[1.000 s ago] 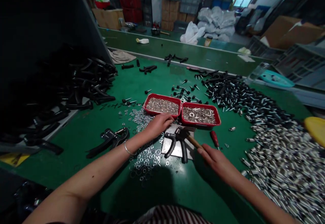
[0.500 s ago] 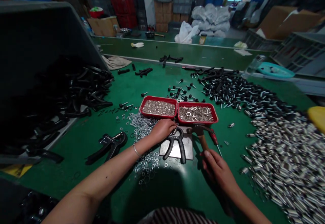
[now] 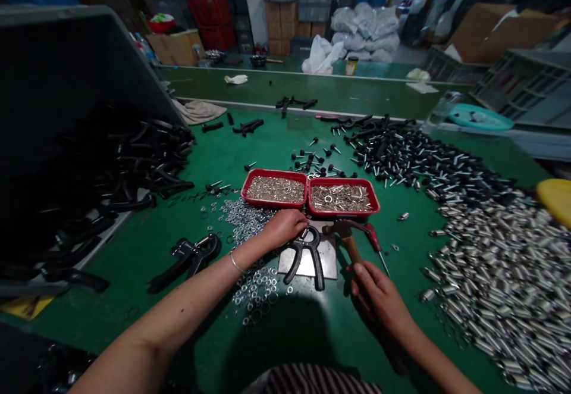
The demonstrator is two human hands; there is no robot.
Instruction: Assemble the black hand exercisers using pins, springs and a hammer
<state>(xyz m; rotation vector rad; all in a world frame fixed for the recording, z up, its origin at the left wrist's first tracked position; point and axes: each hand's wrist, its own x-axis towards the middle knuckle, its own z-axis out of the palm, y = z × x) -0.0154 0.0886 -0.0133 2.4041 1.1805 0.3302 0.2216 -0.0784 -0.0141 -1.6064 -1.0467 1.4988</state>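
Observation:
A black hand grip with a spring (image 3: 317, 257) lies on a metal plate (image 3: 330, 245), its two handles pointing toward me. My left hand (image 3: 289, 227) is at the top left of this grip, fingers closed together; what they pinch is hidden. In my right hand (image 3: 372, 287) is the wooden handle of a hammer (image 3: 352, 245), its head just right of the grip and over the plate's edge. Beyond the plate stand two red trays, the left one (image 3: 274, 203) with small metal pieces and the right one (image 3: 343, 213) with small pins.
Loose nuts (image 3: 256, 287) lie left of the plate, beside another black grip (image 3: 187, 257). A red screwdriver (image 3: 373, 238) is right of the hammer. Metal cylinders (image 3: 504, 281) and black-headed bolts (image 3: 410, 150) are heaped at right. A grey bin (image 3: 138, 66) of black handles stands left.
The whole view has shifted slightly. Both hands keep nearly the same places, the left at the grip and the right on the hammer.

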